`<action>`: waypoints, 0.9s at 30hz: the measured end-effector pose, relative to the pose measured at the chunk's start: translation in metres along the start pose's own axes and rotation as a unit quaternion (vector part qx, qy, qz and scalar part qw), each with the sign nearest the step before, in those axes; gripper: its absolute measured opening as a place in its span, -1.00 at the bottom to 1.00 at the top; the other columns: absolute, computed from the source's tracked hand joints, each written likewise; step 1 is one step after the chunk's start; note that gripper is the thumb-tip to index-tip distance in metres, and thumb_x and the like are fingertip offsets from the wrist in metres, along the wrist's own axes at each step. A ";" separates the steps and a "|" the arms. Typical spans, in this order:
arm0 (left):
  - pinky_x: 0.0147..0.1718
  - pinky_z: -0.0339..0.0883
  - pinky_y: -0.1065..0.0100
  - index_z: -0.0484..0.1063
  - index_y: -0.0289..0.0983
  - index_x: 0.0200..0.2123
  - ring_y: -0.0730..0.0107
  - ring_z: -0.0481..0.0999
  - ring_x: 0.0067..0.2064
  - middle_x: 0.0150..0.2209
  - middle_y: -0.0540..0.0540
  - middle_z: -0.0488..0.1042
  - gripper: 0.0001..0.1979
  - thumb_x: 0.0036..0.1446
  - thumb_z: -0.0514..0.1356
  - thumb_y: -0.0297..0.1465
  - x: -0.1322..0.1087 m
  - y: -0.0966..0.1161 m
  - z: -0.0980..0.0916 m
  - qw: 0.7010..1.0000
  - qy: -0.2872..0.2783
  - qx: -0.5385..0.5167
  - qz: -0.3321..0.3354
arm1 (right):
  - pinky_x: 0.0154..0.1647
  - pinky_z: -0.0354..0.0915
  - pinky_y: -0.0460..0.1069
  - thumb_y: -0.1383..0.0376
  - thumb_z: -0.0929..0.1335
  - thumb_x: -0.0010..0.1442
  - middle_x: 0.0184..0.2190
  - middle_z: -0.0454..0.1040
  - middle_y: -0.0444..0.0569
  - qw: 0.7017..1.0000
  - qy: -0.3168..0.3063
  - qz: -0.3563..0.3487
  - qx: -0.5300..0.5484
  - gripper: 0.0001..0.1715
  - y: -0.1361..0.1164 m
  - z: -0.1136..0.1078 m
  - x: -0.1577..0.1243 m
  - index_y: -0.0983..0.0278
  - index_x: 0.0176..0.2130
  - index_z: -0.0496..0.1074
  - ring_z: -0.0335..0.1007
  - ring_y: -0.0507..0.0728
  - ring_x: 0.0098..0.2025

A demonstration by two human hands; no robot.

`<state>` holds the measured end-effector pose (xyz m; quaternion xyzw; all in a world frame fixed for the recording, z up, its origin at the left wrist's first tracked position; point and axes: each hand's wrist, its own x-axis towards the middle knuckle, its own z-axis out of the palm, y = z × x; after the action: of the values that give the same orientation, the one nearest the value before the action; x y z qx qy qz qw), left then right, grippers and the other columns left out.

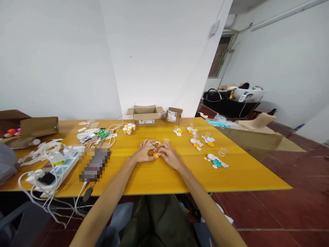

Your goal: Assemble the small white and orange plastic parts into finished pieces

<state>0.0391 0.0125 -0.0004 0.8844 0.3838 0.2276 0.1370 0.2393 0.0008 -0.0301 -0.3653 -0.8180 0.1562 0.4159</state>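
Observation:
Both hands meet at the middle of the yellow table (154, 178). Between the fingertips of my left hand (144, 152) and my right hand (168, 154) is a small orange and white round part (156, 155), pinched from both sides. Just beyond the fingers lie small white pieces (156, 142) and a clear ring (167, 140). Several piles of white, orange and clear parts (196, 142) lie to the right, with a teal disc (217, 163) in the nearest one. A cluster of white and orange assembled pieces (129, 128) stands at the back left.
An open cardboard box (146, 118) and a smaller box (173, 116) stand against the wall. On the left are a power strip (64, 168) with white cables, a blurred-out device (95, 164), a green item (103, 133) and a box with coloured balls (39, 127).

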 end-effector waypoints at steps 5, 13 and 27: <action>0.20 0.05 -0.05 0.50 -0.12 -0.22 0.04 0.13 0.25 0.21 -0.08 0.25 -0.78 0.03 0.33 -0.25 0.000 0.000 0.000 1.000 0.001 -0.011 -0.012 | 0.06 0.30 0.12 0.40 0.32 0.22 -0.10 0.48 -0.01 1.000 0.000 -0.002 0.005 -0.81 -0.001 -0.001 0.001 0.18 -0.35 0.51 0.41 0.17 -0.01; 0.20 0.05 -0.06 0.50 -0.13 -0.28 0.05 0.15 0.24 0.19 -0.08 0.29 -0.84 0.08 0.29 -0.22 0.001 0.003 -0.001 0.999 -0.010 -0.023 -0.021 | 0.05 0.31 0.12 0.41 0.33 0.21 -0.08 0.48 0.00 1.000 -0.003 -0.011 -0.020 -0.81 0.000 -0.001 0.000 0.18 -0.33 0.52 0.42 0.17 0.00; 0.19 0.06 -0.05 0.53 -0.12 -0.28 0.04 0.16 0.22 0.18 -0.07 0.30 -0.83 0.07 0.29 -0.20 0.001 0.001 -0.001 1.000 -0.005 -0.020 -0.012 | 0.05 0.33 0.13 0.41 0.33 0.20 -0.11 0.49 0.00 0.999 -0.002 -0.006 -0.033 -0.81 0.000 0.000 0.000 0.17 -0.33 0.53 0.44 0.18 -0.01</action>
<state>0.0399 0.0127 0.0009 0.8777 0.3894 0.2294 0.1592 0.2393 0.0006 -0.0296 -0.3731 -0.8257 0.1272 0.4035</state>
